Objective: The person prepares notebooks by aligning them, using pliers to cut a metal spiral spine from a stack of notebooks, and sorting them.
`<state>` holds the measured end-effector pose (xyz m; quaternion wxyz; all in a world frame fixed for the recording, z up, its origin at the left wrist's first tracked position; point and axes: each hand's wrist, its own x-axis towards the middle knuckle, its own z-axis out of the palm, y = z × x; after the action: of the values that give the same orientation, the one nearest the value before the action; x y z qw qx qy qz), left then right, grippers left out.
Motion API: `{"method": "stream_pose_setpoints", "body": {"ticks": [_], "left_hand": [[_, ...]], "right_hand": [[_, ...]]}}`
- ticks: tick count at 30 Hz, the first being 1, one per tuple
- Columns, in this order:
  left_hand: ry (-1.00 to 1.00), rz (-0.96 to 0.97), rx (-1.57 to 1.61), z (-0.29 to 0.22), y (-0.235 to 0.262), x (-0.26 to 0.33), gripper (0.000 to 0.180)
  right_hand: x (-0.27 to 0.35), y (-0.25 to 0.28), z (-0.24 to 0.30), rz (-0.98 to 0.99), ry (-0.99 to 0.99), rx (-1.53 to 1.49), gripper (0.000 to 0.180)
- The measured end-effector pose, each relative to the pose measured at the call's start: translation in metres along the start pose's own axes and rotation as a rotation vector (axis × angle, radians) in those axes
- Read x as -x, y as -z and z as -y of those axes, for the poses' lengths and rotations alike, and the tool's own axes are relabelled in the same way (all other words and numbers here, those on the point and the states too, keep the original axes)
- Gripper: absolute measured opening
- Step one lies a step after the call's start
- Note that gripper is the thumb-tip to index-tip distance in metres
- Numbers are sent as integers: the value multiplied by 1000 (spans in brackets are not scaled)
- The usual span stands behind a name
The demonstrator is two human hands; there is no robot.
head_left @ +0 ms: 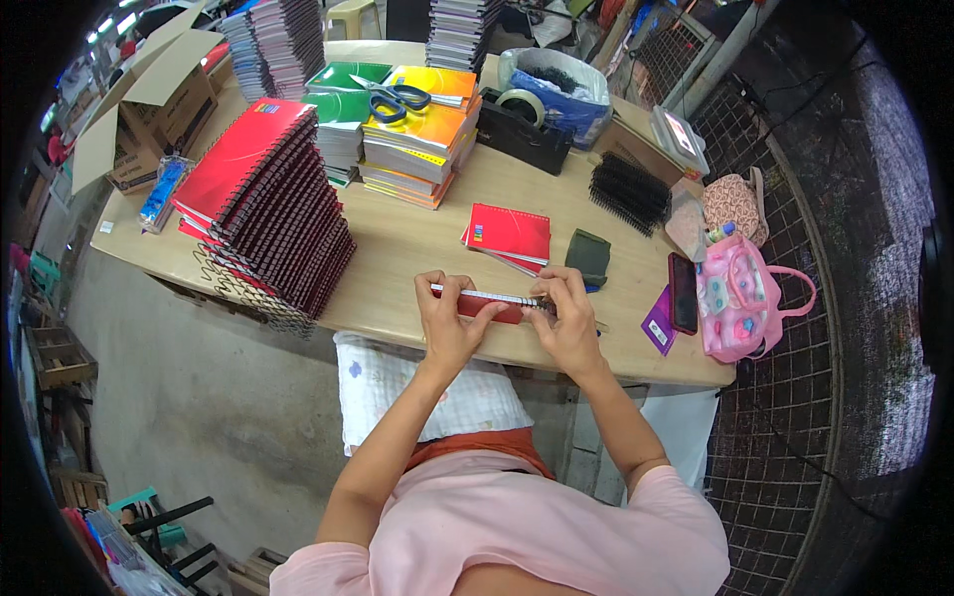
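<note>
Over the table's front edge I hold a red notebook point(492, 309) on its edge, its white page edges facing up. My left hand point(452, 323) pinches its left end between thumb and fingers. At its right end my right hand point(564, 320) is closed, fingers bent, around a dark wire binding coil point(540, 302); how far the coil runs through the pages is hidden. Just beyond my hands lies a small pile of red notebooks point(508, 231). A dark green folded piece point(588, 257) lies near my right hand.
On the left stands a tall stack of wire-bound red notebooks point(268, 199). Scissors point(391, 97) rest on yellow and green notebooks. Farther right are a black tape dispenser point(522, 134), a bundle of black coils point(629, 192), a phone point(683, 293) and a pink bag point(740, 303). An open carton point(164, 124) stands far left.
</note>
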<state>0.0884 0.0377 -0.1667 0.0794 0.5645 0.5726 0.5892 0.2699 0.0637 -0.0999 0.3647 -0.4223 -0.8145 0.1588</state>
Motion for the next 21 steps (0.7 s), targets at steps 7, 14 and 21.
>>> {"method": "stream_pose_setpoints", "body": {"ticks": [7, 14, 21], "left_hand": [[15, -6, -4, -2, 1, 2, 52], [-1, -6, -25, -1, -1, 1, 51], [34, -12, -8, -4, 0, 2, 51]], "right_hand": [[-2, 0, 3, 21, 39, -37, 19], [3, -10, -3, -104, 83, 47, 17], [-4, -1, 10, -67, 52, -7, 18]]}}
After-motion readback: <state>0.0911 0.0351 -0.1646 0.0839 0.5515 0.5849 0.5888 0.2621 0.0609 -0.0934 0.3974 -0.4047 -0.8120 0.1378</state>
